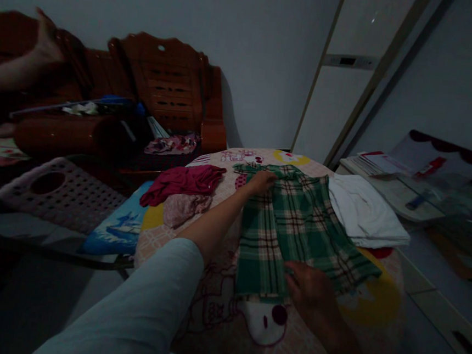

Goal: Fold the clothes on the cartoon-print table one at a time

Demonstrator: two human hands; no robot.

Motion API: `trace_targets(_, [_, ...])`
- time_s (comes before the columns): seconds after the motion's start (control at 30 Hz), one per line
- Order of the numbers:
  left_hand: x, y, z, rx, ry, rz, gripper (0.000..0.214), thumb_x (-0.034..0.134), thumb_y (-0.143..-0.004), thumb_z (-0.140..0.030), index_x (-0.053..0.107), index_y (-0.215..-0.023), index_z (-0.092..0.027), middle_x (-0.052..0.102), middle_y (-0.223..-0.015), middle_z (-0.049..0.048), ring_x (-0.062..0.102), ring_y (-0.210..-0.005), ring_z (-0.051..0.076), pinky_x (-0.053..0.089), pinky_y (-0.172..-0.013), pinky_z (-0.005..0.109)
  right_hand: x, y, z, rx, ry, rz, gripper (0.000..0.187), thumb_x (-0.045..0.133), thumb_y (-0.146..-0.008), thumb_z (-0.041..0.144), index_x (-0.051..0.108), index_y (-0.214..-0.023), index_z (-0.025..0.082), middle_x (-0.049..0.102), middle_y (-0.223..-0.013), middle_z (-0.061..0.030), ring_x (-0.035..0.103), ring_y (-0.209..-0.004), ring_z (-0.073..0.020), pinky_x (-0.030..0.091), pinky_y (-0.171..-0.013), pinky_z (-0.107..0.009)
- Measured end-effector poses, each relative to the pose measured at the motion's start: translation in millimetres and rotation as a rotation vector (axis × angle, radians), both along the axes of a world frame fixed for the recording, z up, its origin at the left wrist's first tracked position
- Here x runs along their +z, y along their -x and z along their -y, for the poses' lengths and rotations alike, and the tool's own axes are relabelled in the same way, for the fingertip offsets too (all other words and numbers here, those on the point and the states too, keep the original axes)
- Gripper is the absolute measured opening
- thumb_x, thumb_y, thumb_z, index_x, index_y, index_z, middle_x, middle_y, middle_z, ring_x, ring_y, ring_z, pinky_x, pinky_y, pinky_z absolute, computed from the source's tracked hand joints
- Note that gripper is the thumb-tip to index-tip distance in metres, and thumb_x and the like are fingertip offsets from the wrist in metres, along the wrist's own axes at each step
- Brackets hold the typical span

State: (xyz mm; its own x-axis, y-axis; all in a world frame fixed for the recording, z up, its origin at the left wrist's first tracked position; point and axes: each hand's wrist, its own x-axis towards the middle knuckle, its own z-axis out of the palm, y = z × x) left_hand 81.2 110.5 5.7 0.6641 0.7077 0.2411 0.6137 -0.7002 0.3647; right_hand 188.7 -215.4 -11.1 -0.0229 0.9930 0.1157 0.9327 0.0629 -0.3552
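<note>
A pair of green plaid shorts (310,227) lies spread on a round table, its two legs fanned toward me. My left hand (262,182) reaches across to the waist end, with fingers closed on the cloth. Near the leg openings, my right hand (311,291) pinches the inner edge of the left-lying leg. To the right sits a folded white cloth (365,210), partly beside the shorts' edge. Left of my forearm lie a crumpled dark pink garment (186,182) and a smaller dusty pink cloth (184,210).
The round table (210,329) has a printed cover. A chair with a woven back (65,189) and a blue cushion (120,224) stand at left. Behind is a wooden sofa (165,82), with a person's bare foot (47,45) raised. A shelf with papers (380,165) is right.
</note>
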Motion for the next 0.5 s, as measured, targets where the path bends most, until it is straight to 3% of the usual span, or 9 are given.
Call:
trace_targets(0.13, [-9.2, 31, -1, 0.522, -0.001, 0.143, 0.035, 0.049, -0.087, -0.010, 0.065, -0.117, -0.013, 0.070, -0.115, 0.0149, 0.063, -0.112, 0.026, 0.047, -0.098, 0.035, 19.4, 38, -4, 0.215, -0.088, -0.073, 0.019, 0.048, -0.094, 0.018, 0.066, -0.088, 0.019, 0.066, -0.086, -0.0045, 0.061, -0.077, -0.0161, 0.044, -0.070, -0.027])
trace_targets(0.2, [-14.4, 45, -3, 0.660, 0.061, 0.162, 0.032, 0.051, -0.088, -0.014, 0.062, -0.118, -0.013, 0.069, -0.116, 0.0167, 0.063, -0.113, 0.026, 0.047, -0.095, 0.035, 22.6, 62, -6, 0.301, -0.112, -0.015, 0.016, 0.050, -0.093, 0.018, 0.064, -0.087, 0.019, 0.064, -0.086, -0.0050, 0.060, -0.077, -0.0172, 0.045, -0.068, -0.029])
trace_targets(0.3, [-19.0, 55, -10, 0.726, 0.186, 0.164, 0.034, 0.060, -0.086, -0.019, 0.059, -0.119, -0.013, 0.067, -0.118, 0.0174, 0.063, -0.113, 0.027, 0.047, -0.093, 0.034, 10.0, 91, -8, 0.366, -0.149, 0.164, 0.010, 0.055, -0.089, 0.016, 0.064, -0.093, 0.016, 0.064, -0.086, -0.0088, 0.060, -0.077, -0.0213, 0.047, -0.064, -0.033])
trace_targets(0.4, [-21.5, 56, -20, 0.659, 0.275, 0.239, 0.036, 0.066, -0.080, -0.017, 0.061, -0.115, -0.014, 0.068, -0.118, 0.0154, 0.063, -0.111, 0.026, 0.047, -0.093, 0.034, -14.7, 105, -3, 0.402, -0.242, 0.336, 0.035, 0.053, -0.082, 0.004, 0.060, -0.116, 0.010, 0.065, -0.103, -0.0184, 0.061, -0.092, -0.0274, 0.051, -0.073, -0.041])
trace_targets(0.5, [-26.0, 54, -30, 0.549, 0.345, 0.315, 0.028, 0.065, -0.077, -0.012, 0.068, -0.104, -0.016, 0.071, -0.108, 0.0088, 0.065, -0.102, 0.021, 0.049, -0.089, 0.030, -28.5, 106, 7, 0.435, -0.292, 0.417, 0.044, 0.047, -0.082, 0.002, 0.057, -0.123, 0.011, 0.064, -0.112, -0.0215, 0.061, -0.099, -0.0314, 0.052, -0.077, -0.048])
